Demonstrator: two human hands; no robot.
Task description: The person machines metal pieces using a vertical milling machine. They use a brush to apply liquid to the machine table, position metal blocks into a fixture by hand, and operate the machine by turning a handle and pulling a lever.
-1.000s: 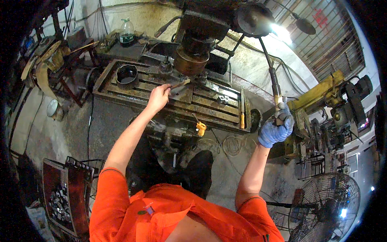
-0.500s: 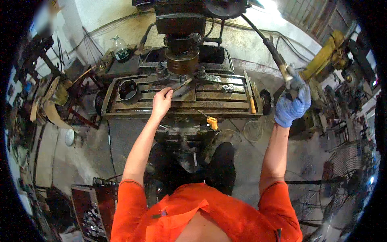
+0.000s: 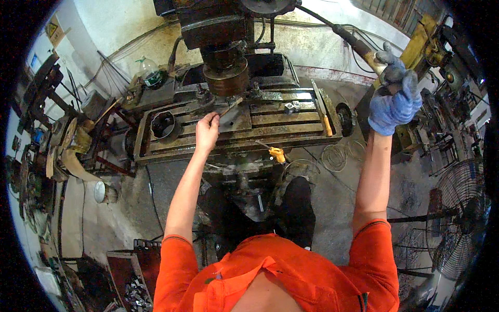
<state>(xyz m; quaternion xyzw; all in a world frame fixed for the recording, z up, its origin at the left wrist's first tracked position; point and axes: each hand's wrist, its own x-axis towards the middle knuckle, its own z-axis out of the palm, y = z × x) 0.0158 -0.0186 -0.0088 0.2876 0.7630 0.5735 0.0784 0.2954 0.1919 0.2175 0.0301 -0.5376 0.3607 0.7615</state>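
Observation:
My bare left hand [image 3: 207, 132] pinches a slim brush [image 3: 230, 107], its tip pointing up and right, over the slotted machine table [image 3: 208, 139]. Just above the brush is the round spindle head [image 3: 226, 78] of the milling machine. My right hand [image 3: 394, 100], in a blue-grey glove, is loosely curled at the end of a long lever handle [image 3: 364, 51] that slants down from the machine's upper part. Part of the grip is hidden by the glove. A dark round pot [image 3: 164, 126] stands at the table's left end.
Small metal blocks [image 3: 292, 107] and a yellow-handled tool [image 3: 327, 126] lie on the table's right part. A yellow tool [image 3: 278, 154] sits at its front edge. A clear bottle [image 3: 150, 73] stands back left. A fan [image 3: 457, 218] is at right, a metal bin [image 3: 99, 192] at left.
My right hand and the lever handle's end have moved up and to the right. The brush has shifted slightly under the spindle head, still in my left hand. The whole view has turned a little.

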